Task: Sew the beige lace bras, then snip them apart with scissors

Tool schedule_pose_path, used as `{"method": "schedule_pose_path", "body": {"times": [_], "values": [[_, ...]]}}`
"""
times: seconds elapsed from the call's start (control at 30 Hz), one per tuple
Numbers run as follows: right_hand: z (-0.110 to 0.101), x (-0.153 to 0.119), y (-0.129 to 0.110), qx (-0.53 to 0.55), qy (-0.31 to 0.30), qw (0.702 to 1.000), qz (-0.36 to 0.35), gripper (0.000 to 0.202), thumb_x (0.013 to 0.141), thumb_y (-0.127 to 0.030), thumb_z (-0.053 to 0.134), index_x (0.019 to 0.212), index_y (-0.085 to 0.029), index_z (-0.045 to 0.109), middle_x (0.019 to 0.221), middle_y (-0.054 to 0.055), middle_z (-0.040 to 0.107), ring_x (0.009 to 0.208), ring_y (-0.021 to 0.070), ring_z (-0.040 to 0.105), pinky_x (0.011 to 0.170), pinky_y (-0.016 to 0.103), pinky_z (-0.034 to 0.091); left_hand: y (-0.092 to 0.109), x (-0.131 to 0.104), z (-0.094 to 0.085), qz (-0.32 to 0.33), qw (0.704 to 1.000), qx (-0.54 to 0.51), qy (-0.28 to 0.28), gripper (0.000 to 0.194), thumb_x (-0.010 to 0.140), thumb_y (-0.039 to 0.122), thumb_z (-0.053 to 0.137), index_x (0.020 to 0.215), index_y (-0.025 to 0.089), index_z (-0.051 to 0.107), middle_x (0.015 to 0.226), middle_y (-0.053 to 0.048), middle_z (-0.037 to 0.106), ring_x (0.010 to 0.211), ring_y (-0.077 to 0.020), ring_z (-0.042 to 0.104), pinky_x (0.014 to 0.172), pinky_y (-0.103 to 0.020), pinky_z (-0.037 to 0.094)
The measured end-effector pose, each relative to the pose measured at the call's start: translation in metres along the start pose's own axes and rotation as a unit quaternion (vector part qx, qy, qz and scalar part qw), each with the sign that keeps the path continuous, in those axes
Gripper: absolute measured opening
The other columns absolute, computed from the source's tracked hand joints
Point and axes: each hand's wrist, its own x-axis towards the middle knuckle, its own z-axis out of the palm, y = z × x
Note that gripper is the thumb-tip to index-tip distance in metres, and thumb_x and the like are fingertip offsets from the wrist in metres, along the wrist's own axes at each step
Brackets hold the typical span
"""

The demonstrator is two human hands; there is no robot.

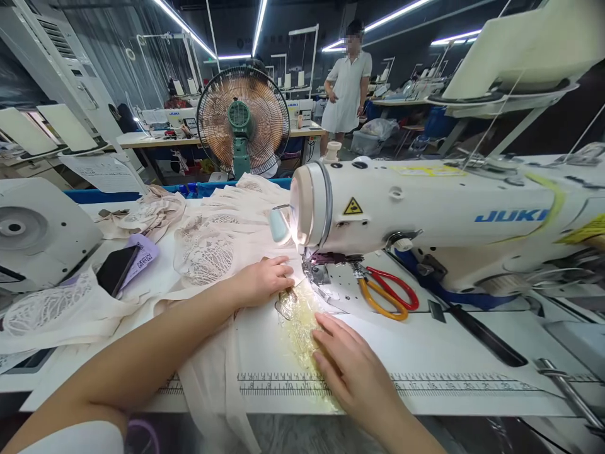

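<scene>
My left hand (265, 282) is at the sewing machine's needle area, its fingers bent and close together on the edge of pale, cream fabric (255, 243) with lace panels. Its fingertips are just left of the presser foot (317, 272). Below them a crinkled, see-through yellowish strip (300, 328) runs down the white table to its front edge. My right hand (352, 369) lies flat over the right side of that strip, fingers stretched out and slightly apart. The white sewing machine (425, 202) has its lamp lit by the needle.
Scissors with red and orange handles (385, 293) lie on the machine bed, right of the needle. A printed ruler (449, 383) runs along the table's front. To the left are a black phone (116, 268) and more lace pieces (51, 309). A fan (241, 120) and a standing person (347, 88) are behind.
</scene>
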Motion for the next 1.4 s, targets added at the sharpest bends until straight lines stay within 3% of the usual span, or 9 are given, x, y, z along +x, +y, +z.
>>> {"method": "schedule_pose_path", "body": {"times": [0.27, 0.43, 0.57, 0.7, 0.83, 1.0, 1.2, 1.27, 1.4], "values": [[0.003, 0.000, -0.009, 0.049, 0.054, 0.997, -0.006, 0.023, 0.087, -0.019, 0.045, 0.106, -0.018, 0.058, 0.123, 0.013, 0.056, 0.117, 0.0263, 0.049, 0.094, 0.045, 0.046, -0.011, 0.009, -0.002, -0.047, 0.998, 0.034, -0.026, 0.025, 0.091, 0.020, 0.043, 0.104, 0.019, 0.064, 0.122, -0.008, 0.058, 0.127, -0.0278, 0.039, 0.093, -0.037, 0.044], [0.040, 0.001, -0.073, 0.157, 0.005, 0.985, -0.076, 0.033, 0.085, -0.031, 0.050, 0.117, -0.022, 0.052, 0.118, 0.010, 0.056, 0.106, 0.0232, 0.051, 0.092, 0.040, 0.043, -0.011, 0.004, -0.002, -0.071, 0.994, 0.073, -0.027, 0.025, 0.087, 0.014, 0.045, 0.106, 0.015, 0.062, 0.126, -0.012, 0.055, 0.129, -0.0278, 0.037, 0.100, -0.040, 0.038], [0.078, 0.015, -0.123, 0.091, 0.027, 0.988, -0.122, 0.073, 0.061, -0.069, 0.059, 0.112, -0.016, 0.052, 0.096, 0.011, 0.059, 0.083, 0.0271, 0.053, 0.071, 0.043, 0.045, -0.003, -0.031, -0.003, -0.139, 0.982, 0.127, -0.020, 0.042, 0.084, 0.011, 0.045, 0.126, 0.016, 0.049, 0.135, -0.015, 0.046, 0.130, -0.0306, 0.034, 0.101, -0.050, 0.032], [0.081, 0.025, -0.133, -0.013, 0.110, 0.985, -0.132, 0.029, 0.072, -0.033, 0.062, 0.094, -0.015, 0.058, 0.076, 0.008, 0.058, 0.070, 0.0217, 0.050, 0.063, 0.036, 0.041, 0.008, -0.095, -0.010, -0.269, 0.949, 0.165, -0.007, 0.055, 0.081, 0.006, 0.043, 0.133, 0.024, 0.041, 0.132, -0.013, 0.049, 0.125, -0.0282, 0.042, 0.101, -0.047, 0.034], [0.059, 0.023, -0.126, -0.008, 0.113, 0.986, -0.119, 0.007, 0.067, -0.014, 0.061, 0.066, -0.018, 0.056, 0.064, 0.004, 0.057, 0.063, 0.0192, 0.051, 0.056, 0.031, 0.039, 0.015, -0.144, -0.037, -0.370, 0.917, 0.147, -0.015, 0.047, 0.081, 0.005, 0.037, 0.123, 0.019, 0.051, 0.119, -0.014, 0.056, 0.107, -0.0275, 0.054, 0.089, -0.041, 0.043], [0.014, 0.013, -0.105, 0.181, -0.019, 0.978, -0.103, 0.004, 0.072, -0.015, 0.059, 0.071, -0.019, 0.060, 0.071, 0.001, 0.063, 0.067, 0.0146, 0.059, 0.058, 0.023, 0.044, 0.030, -0.144, -0.096, -0.446, 0.886, -0.123, 0.008, 0.036, 0.085, 0.031, 0.042, 0.117, 0.019, 0.053, 0.089, -0.006, 0.062, 0.081, -0.0233, 0.060, 0.072, -0.034, 0.047], [-0.036, 0.002, -0.044, 0.347, -0.006, 0.936, 0.057, 0.030, 0.089, -0.040, 0.041, 0.081, -0.020, 0.062, 0.064, -0.001, 0.063, 0.052, 0.0125, 0.058, 0.045, 0.021, 0.044, 0.044, -0.106, -0.129, -0.429, 0.725, -0.535, -0.062, 0.040, 0.069, 0.046, 0.057, 0.098, 0.018, 0.059, 0.079, -0.003, 0.063, 0.075, -0.0183, 0.061, 0.063, -0.027, 0.048], [-0.052, 0.008, -0.017, 0.293, 0.061, 0.947, 0.115, 0.033, 0.088, -0.044, 0.040, 0.081, -0.021, 0.063, 0.064, 0.000, 0.063, 0.053, 0.0138, 0.058, 0.045, 0.023, 0.044, 0.039, -0.098, -0.117, -0.453, 0.732, -0.500, -0.094, 0.036, 0.070, 0.044, 0.055, 0.093, 0.017, 0.059, 0.079, -0.003, 0.063, 0.072, -0.0179, 0.061, 0.058, -0.025, 0.047], [-0.067, 0.012, 0.014, 0.222, 0.131, 0.946, 0.196, 0.033, 0.089, -0.042, 0.037, 0.083, -0.021, 0.062, 0.060, 0.000, 0.060, 0.055, 0.0165, 0.057, 0.049, 0.027, 0.046, 0.017, -0.095, -0.088, -0.480, 0.843, -0.195, -0.143, 0.020, 0.077, 0.030, 0.044, 0.082, 0.017, 0.059, 0.076, -0.003, 0.064, 0.072, -0.0181, 0.061, 0.056, -0.024, 0.047]]}}
